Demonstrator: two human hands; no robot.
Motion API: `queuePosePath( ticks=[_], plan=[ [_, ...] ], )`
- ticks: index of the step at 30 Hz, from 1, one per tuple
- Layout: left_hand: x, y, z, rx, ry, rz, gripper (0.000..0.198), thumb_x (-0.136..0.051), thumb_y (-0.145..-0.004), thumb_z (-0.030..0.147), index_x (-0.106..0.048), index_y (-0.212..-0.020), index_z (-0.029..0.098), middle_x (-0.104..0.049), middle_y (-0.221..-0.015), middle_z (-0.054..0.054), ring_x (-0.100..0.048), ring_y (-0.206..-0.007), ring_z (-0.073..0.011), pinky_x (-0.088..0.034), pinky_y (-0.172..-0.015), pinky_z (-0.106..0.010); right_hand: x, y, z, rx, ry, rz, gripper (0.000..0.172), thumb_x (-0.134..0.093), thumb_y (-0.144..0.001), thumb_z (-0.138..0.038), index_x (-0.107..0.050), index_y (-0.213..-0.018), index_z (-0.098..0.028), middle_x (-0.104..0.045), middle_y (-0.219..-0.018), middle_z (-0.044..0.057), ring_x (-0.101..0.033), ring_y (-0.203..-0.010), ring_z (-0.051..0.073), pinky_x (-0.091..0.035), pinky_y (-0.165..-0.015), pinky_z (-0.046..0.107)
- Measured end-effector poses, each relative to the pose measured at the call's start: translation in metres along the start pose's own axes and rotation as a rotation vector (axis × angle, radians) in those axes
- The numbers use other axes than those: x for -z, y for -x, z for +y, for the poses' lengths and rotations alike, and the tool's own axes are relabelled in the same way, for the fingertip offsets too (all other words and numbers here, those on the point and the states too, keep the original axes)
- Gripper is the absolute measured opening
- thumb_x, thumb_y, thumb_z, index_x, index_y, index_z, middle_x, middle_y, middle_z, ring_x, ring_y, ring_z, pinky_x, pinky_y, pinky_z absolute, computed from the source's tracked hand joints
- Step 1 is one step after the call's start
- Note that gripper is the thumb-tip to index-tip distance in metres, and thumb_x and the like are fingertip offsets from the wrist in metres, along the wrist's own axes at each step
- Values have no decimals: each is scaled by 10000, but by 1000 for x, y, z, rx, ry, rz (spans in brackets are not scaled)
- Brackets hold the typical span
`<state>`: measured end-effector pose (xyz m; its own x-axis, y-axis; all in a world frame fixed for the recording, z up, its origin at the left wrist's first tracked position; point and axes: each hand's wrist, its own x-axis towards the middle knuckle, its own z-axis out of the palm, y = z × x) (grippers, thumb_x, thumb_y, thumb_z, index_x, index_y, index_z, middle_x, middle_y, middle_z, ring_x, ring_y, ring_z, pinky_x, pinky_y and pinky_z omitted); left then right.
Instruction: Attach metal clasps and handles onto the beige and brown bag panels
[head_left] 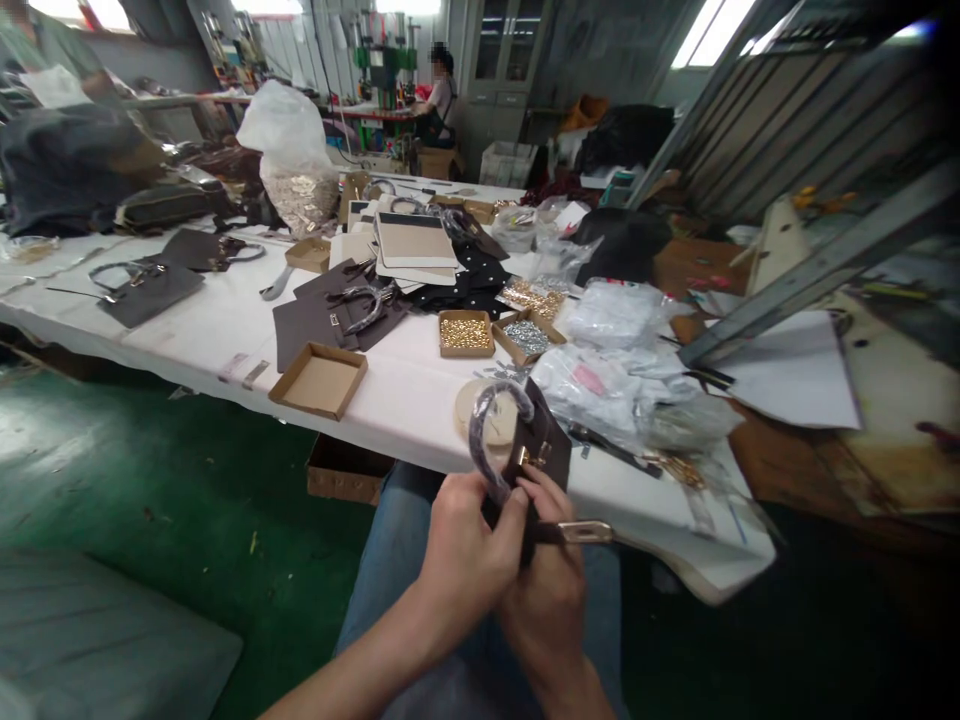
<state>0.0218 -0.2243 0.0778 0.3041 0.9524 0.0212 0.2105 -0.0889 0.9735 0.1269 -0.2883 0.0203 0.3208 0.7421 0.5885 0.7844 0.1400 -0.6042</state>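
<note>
Above my lap, both hands are closed on a dark bag panel (556,455) with a curved, plastic-wrapped handle (480,425). My left hand (466,540) grips it at the lower end of the handle, thumb pressed inward. On the other side, my right hand (551,575) has its fingers against the panel near a small gold-coloured fitting (523,456). A dark strap with a long metal loop (589,532) sticks out to the right between the hands. Hidden behind the fingers is the part of the panel they pinch. Behind the handle sits a round cream-coloured disc (465,408).
The white table (405,400) bears an open cardboard tray (321,380), a box of gold-coloured pieces (465,333), a box of silver-coloured pieces (527,337), more dark panels with handles (300,325), and plastic bags (600,385). A metal post (810,265) slants at right. A person (441,100) sits farther back.
</note>
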Motion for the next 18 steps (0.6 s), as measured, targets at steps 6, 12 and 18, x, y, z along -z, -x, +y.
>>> queuePosePath(
  ticks=[6, 12, 18],
  plan=[
    [12, 8, 22, -109, 199, -242, 419, -649, -1131, 513, -817, -1368, 212, -838, -1323, -129, -768, -1202, -334, -597, -1059, -428, 49, -11, 21, -23, 40, -79, 390, -634, -1103, -243, -667, -1492, -251, -759, -1510, 148, -738, -1419, 360, -609, -1216, 603],
    [68, 3, 16, -329, 155, -210, 389, -662, -1124, 473, -809, -1365, 205, -808, -1338, -162, -736, -1253, -349, -571, -1115, -484, 131, -48, 38, 172, -137, -575, 476, -705, -1051, -220, -695, -1519, -310, -781, -1518, 104, -792, -1358, 312, -678, -1143, 437],
    [102, 11, -10, -328, 326, -259, 520, -813, -954, 743, -727, -822, 247, -673, -715, -62, -645, -733, -261, -562, -832, -461, 174, -46, 56, 85, -198, -819, 554, -709, -1038, -247, -691, -1567, -410, -754, -1560, 90, -747, -1424, 374, -659, -1170, 546]
  ],
)
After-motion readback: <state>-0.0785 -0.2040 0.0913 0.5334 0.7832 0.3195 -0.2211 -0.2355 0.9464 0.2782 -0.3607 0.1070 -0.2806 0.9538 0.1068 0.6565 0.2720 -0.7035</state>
